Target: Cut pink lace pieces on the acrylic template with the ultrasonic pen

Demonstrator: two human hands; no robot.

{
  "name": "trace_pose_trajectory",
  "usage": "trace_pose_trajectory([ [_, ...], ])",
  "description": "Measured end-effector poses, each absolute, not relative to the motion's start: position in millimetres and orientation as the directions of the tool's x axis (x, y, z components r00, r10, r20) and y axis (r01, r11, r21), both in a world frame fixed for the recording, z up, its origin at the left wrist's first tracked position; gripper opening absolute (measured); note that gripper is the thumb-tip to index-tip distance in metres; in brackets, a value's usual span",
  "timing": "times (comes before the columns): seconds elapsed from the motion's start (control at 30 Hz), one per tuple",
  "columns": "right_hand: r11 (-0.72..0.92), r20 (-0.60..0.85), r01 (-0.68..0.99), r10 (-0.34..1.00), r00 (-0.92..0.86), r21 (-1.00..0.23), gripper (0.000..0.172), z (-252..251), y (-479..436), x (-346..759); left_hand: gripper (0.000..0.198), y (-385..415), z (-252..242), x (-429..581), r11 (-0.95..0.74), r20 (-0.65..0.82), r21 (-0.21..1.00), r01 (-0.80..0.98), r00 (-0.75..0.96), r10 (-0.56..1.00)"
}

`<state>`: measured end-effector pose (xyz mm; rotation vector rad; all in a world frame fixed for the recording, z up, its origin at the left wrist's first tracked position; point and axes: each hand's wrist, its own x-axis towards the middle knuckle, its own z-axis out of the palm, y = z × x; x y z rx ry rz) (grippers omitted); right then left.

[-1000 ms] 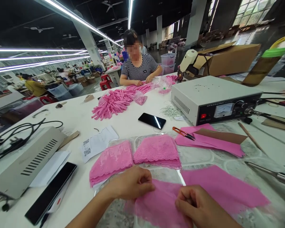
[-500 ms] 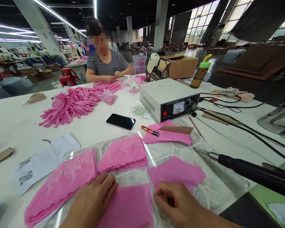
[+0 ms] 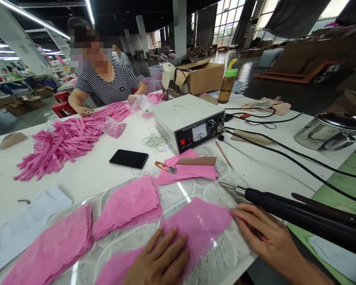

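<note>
A sheer pink fabric piece (image 3: 200,219) lies on the clear, patterned mat (image 3: 225,249) before me. My left hand (image 3: 163,257) rests flat on its left edge, fingers spread. At the piece's right corner, my right hand (image 3: 267,233) pinches the fabric between thumb and fingers. Another pink fabric piece (image 3: 117,267) lies partly hidden under my left hand. Two stacks of pink lace pieces sit farther left: one stack (image 3: 130,204) in the middle, the other stack (image 3: 53,245) nearer me. A black pen-shaped tool (image 3: 279,202) with a metal tip lies just above my right hand.
Orange thread snips (image 3: 166,167) lie on pink scraps (image 3: 190,170). Behind them stand a white control box (image 3: 192,118) with cables, and a bottle (image 3: 227,87). A phone (image 3: 129,158) and pink strips (image 3: 62,142) are to the left. A co-worker (image 3: 106,79) in stripes sits opposite.
The view has turned right. My left hand has moved from beside the lace stacks onto the right-hand pink piece. My right hand has shifted to that piece's right corner and grips it.
</note>
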<state>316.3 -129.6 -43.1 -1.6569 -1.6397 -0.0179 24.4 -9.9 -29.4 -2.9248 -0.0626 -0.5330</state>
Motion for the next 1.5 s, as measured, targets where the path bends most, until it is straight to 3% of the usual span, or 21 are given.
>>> trace_pose_trajectory([
  [0.2, 0.1, 0.497, 0.873, 0.85, 0.175, -0.478, 0.012, -48, -128, 316, 0.027, -14, -23, 25, -0.954, 0.305, -0.291, 0.07, 0.952, -0.023],
  [0.4, 0.069, 0.457, 0.885, 0.873, 0.17, -0.461, 0.012, -48, -123, 312, 0.025, -13, -22, 27, -0.966, 0.351, -0.242, 0.091, 0.936, 0.001],
  [0.63, 0.068, 0.56, 0.908, 0.806, 0.194, -0.413, 0.013, -50, -122, 311, 0.025, -18, -31, 23, -0.972, 0.333, -0.211, 0.105, 0.942, 0.03],
  [0.83, 0.073, 0.614, 0.945, 0.775, 0.148, -0.32, 0.018, -50, -119, 308, 0.025, -18, -20, 23, -0.965, 0.265, -0.255, 0.064, 0.964, -0.006],
  [1.1, 0.198, 0.659, 0.876, 0.734, 0.166, -0.44, 0.011, -45, -126, 318, 0.027, -4, -2, 68, -0.995, 0.306, -0.096, -0.018, 0.951, -0.047],
  [1.33, 0.302, 0.718, 0.9, 0.695, 0.017, -0.315, 0.021, -46, -138, 323, 0.037, 7, -2, 122, -0.997, 0.143, 0.04, -0.062, 0.988, -0.055],
  [1.5, 0.236, 0.616, 0.934, 0.788, -0.022, -0.268, 0.03, -64, -144, 329, 0.039, 8, -9, 128, -0.998, 0.107, 0.044, -0.039, 0.994, -0.034],
])
